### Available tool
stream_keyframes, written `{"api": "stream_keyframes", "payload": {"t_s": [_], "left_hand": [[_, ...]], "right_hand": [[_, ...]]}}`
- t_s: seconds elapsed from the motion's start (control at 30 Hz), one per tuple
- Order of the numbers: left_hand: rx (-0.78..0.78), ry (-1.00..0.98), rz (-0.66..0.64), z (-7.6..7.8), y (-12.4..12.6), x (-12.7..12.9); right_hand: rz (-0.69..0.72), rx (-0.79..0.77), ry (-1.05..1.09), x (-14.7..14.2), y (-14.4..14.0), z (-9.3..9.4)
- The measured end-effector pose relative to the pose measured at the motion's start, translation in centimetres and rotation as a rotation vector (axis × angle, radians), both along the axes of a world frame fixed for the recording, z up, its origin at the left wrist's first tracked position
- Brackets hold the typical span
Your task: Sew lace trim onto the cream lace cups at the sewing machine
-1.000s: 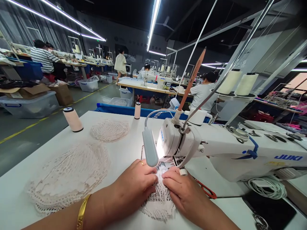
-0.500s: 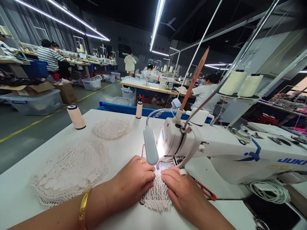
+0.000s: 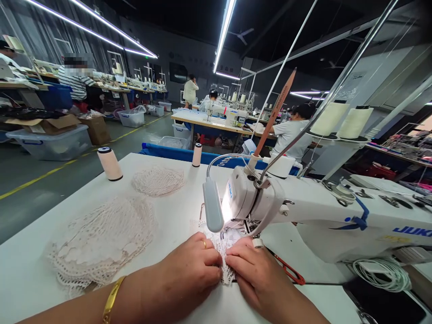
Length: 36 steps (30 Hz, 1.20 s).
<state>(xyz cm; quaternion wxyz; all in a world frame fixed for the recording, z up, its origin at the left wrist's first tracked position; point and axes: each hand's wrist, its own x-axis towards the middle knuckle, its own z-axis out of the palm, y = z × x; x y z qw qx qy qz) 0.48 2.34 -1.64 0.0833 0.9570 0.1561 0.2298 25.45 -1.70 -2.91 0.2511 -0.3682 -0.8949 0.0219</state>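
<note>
A narrow piece of white lace (image 3: pixel 228 273) runs under the lit head of a white sewing machine (image 3: pixel 241 191). My left hand (image 3: pixel 194 265), with a ring on one finger, is closed on the lace's left edge, fingers curled. On the opposite edge, my right hand (image 3: pixel 251 263) grips the lace with bent fingers just in front of the machine head. Part of the cloth shows behind the small grey lamp (image 3: pixel 212 208). The needle and presser foot are mostly hidden by the lamp and machine head.
Left on the white table lie a large lace stack (image 3: pixel 104 238) and a smaller lace pile (image 3: pixel 157 181). Two pink thread spools, one at the left (image 3: pixel 110 164), stand behind. Orange-handled snips (image 3: pixel 293 272) lie beside my right hand. Co-workers sit at machines beyond.
The lace has moved forward under the machine, so less of it hangs toward me and more shows behind the lamp. My left hand has come slightly back and right.
</note>
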Motion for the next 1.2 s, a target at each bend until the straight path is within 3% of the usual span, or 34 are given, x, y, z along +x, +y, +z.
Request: {"api": "stream_keyframes", "payload": {"t_s": [0.17, 0.43, 0.97, 1.2], "left_hand": [[0.052, -0.014, 0.01, 0.0, 0.0, -0.1], [0.117, -0.043, 0.009, -1.5, 0.3, 0.1], [0.038, 0.003, 0.113, -2.0, 2.0, 0.3], [0.128, -0.009, 0.177, -1.8, 2.8, 0.8]], "right_hand": [[0.058, -0.056, 0.0, 0.0, -0.3, 0.5], [0.04, -0.01, -0.019, -0.2, -0.2, 0.4], [-0.113, -0.011, -0.038, -0.4, 1.0, -0.9], [-0.24, -0.034, -0.071, -0.6, 1.4, -1.5]]}}
